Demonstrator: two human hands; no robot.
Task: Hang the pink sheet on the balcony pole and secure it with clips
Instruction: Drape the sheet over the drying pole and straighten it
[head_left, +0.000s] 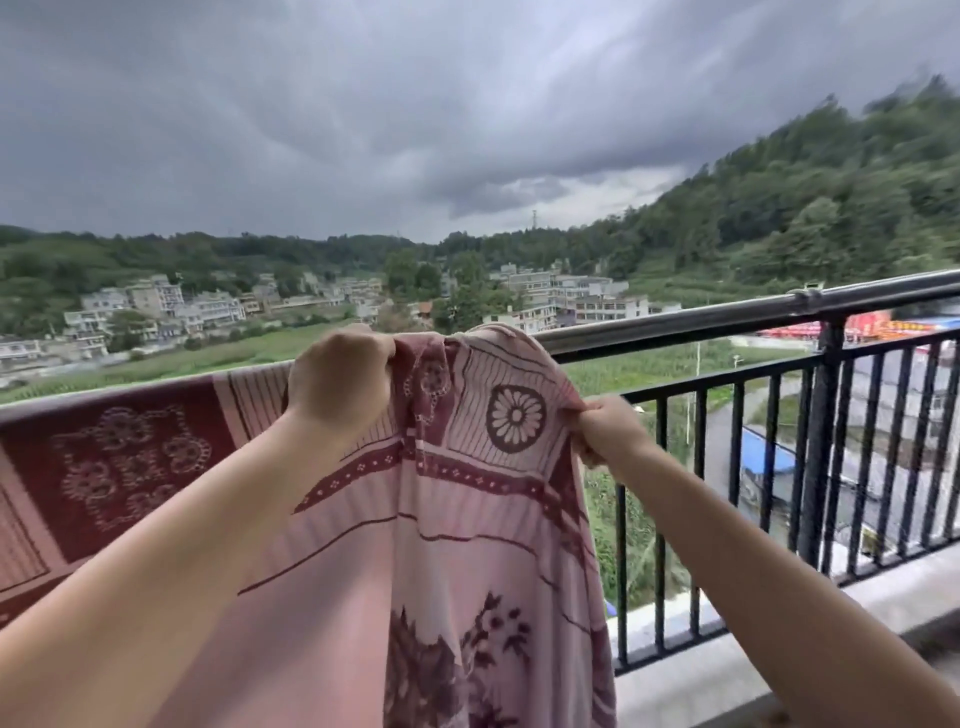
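Head view: the left hand (340, 379) clenched the pink sheet (467, 467) at the balcony pole (675, 325). The right hand (605, 428) pinched its edge, likely to spread it.

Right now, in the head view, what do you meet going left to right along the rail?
Spread sheet → left hand → bunched sheet fold → right hand → bare pole → pole joint

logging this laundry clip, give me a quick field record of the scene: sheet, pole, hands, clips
sheet: pink cotton sheet with maroon floral print, draped over the pole at left, bunched at its right end
pole: shiny round metal pole atop the black barred balcony railing, bare to the right of the sheet
left hand: grips the bunched top of the sheet at the pole
right hand: pinches the sheet's right edge below the pole
clips: none on the sheet
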